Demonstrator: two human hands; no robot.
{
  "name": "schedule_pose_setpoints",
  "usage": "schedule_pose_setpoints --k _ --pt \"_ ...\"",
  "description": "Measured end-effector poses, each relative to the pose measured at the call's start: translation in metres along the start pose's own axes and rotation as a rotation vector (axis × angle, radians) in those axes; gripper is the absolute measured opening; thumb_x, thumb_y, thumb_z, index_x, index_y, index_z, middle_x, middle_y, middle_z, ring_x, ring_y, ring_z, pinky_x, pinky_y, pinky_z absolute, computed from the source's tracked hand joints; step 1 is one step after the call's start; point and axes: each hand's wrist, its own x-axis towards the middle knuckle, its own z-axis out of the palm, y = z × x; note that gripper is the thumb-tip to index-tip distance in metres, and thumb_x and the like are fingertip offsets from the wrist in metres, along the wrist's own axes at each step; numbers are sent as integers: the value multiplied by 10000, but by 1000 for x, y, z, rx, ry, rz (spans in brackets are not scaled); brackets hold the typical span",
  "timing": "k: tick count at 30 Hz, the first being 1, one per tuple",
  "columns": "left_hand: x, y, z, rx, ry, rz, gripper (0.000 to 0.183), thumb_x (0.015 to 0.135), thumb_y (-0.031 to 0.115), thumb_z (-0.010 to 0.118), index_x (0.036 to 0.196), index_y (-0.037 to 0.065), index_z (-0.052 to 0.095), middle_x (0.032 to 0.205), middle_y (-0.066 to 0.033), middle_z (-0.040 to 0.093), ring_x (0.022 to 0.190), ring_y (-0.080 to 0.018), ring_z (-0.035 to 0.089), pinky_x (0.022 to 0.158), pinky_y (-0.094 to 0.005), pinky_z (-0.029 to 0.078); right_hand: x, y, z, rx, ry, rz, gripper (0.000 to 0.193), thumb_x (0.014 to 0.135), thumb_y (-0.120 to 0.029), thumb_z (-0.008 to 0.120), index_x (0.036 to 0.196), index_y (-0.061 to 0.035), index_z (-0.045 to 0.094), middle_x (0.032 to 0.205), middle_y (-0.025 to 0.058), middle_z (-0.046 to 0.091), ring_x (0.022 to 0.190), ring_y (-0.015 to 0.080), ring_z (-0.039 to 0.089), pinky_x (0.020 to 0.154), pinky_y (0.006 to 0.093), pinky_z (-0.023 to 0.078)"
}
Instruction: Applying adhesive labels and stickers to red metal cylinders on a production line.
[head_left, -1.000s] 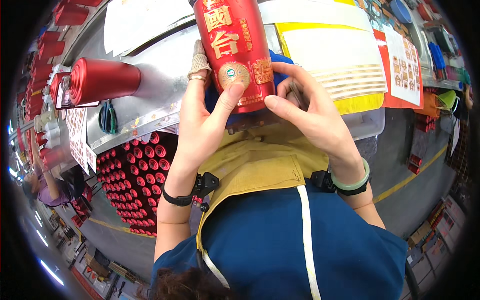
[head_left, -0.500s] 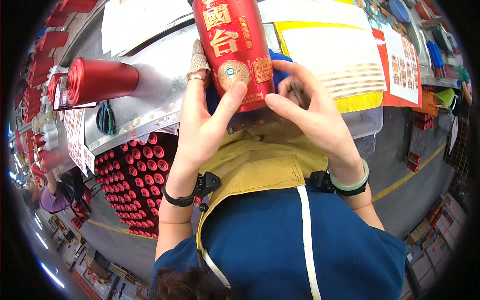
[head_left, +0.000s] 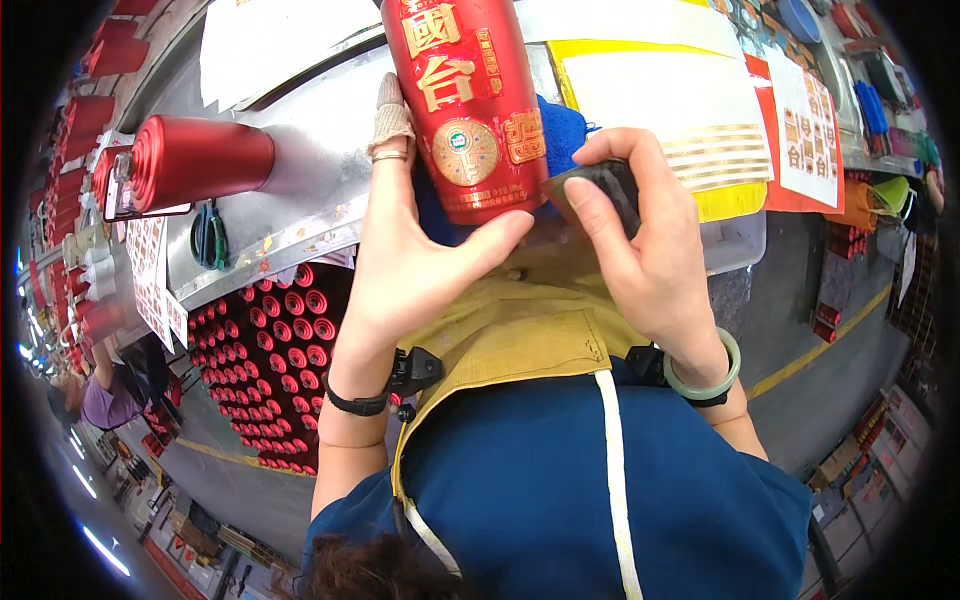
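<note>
A red bottle (head_left: 470, 110) with gold lettering and a round gold emblem lies with its base toward me on a blue cloth (head_left: 562, 130). Along its left side, my left hand (head_left: 420, 240) cradles it, thumb stretched past the base; its other fingers are partly hidden, and a pale finger cover (head_left: 393, 124) sits on one. My right hand (head_left: 645, 235) pinches a dark, flat block (head_left: 610, 192) between thumb and fingers, close to the bottle's lower right edge. What the block is made of I cannot tell.
Left on the metal bench (head_left: 310, 160) are another red bottle (head_left: 205, 157), dark-handled scissors (head_left: 210, 237) and a sticker sheet (head_left: 152, 280). White sheets with gold strips (head_left: 700, 155) lie right. Several red bottles (head_left: 290, 330) stand below the bench; a person (head_left: 110, 400) is far left.
My left thumb has come off the bottle's front and stretches below its base. The right hand has moved slightly right and turned, bringing the dark block into plain view.
</note>
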Motion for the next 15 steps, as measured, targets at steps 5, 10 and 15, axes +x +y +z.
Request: schedule_pose_setpoints --k 5,10,15 --pt "-1 -8 -9 -198 22 -18 947 897 54 734 1624 -54 135 1596 -197 351 1480 -259 359 1226 -401 281 1 -8 3 11 -28 -45 154 915 -24 658 1043 -9 573 965 169 621 901 376 635 799 426 502" --pt "-1 -8 -8 -267 76 -80 901 931 72 705 1622 -58 142 1597 -205 355 1491 -261 346 1225 -401 286 -1 -8 1 -23 -2 -13 157 905 -30 658 1038 -5 579 951 167 625 886 372 638 792 423 503" --pt "3 -9 10 -73 146 -35 955 876 135 814 1586 -58 205 1486 -178 468 1332 -212 513 1138 -376 419 0 -10 0 -12 10 55 160 921 -45 648 1062 0 588 953 166 641 877 355 651 792 412 508"
